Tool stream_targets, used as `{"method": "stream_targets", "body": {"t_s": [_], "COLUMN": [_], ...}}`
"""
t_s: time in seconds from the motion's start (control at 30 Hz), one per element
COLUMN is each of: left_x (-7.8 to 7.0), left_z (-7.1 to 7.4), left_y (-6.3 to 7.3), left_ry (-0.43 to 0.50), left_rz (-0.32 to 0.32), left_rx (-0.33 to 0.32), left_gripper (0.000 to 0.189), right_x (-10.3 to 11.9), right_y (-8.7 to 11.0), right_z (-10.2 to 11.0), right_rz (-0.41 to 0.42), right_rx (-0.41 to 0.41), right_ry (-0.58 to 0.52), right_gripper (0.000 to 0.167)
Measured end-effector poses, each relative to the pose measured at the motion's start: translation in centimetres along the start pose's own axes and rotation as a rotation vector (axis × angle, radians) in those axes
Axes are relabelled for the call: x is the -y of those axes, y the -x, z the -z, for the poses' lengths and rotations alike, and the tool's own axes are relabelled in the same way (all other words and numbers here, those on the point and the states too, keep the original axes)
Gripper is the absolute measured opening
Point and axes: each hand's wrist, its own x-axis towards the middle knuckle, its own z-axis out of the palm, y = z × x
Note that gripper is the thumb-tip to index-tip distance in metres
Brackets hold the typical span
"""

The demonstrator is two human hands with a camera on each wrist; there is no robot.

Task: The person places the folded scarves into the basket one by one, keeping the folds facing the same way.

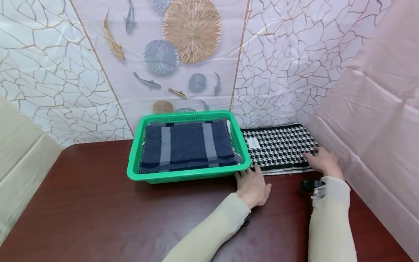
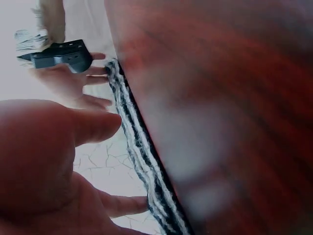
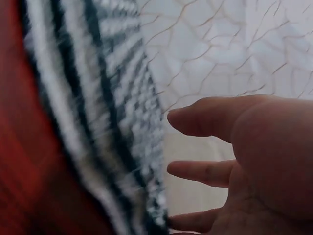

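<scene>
A folded black-and-white houndstooth towel (image 1: 281, 145) lies at the back right of the table, a white label near its left end. My left hand (image 1: 252, 187) rests at its front left corner, beside the green basket, fingers spread. In the left wrist view, the thumb (image 2: 98, 126) is right at the towel's layered edge (image 2: 142, 147). At the towel's right end is my right hand (image 1: 324, 160), fingers loosely extended. The right wrist view shows its fingers (image 3: 200, 172) apart, tips close to the towel's side (image 3: 93, 122). Neither hand grips anything.
Left of the towel stands a green plastic basket (image 1: 196, 174) holding folded dark blue towels with grey stripes (image 1: 186, 143). The brown table (image 1: 131, 218) meets a patterned wall covering (image 1: 278, 65) behind, and a pale covered wall (image 1: 376, 145) stands close by the right hand.
</scene>
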Motion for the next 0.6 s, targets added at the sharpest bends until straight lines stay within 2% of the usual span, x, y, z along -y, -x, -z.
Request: {"method": "stream_targets", "body": {"t_s": [0.2,0.3,0.4,0.5,0.6], "left_x": [-0.5,-0.1,0.6,1.5,2.5], "left_z": [0.2,0.6,1.0,1.3,1.5], "left_y": [0.6,0.8,1.0,1.3,1.7], "left_ry": [-0.121,-0.160,-0.178,-0.159,-0.132], "left_rz": [-0.038,-0.084,-0.134,-0.179,-0.214], "left_rx": [0.024,0.047,0.053,0.033,0.008], "left_gripper": [0.077,0.074,0.069,0.060,0.049], "right_x": [-1.4,-1.7,-1.9,-1.9,-1.7], "right_y": [0.1,0.2,0.3,0.4,0.5], "right_z": [-0.5,-0.3,0.0,0.2,0.3], "right_rz": [-0.103,-0.177,-0.216,-0.184,-0.126], "right_rx": [0.018,-0.005,-0.027,-0.033,-0.036], "right_ry": [-0.059,-0.093,-0.102,-0.060,-0.031], "right_gripper": [0.091,0.097,0.103,0.101,0.091]}}
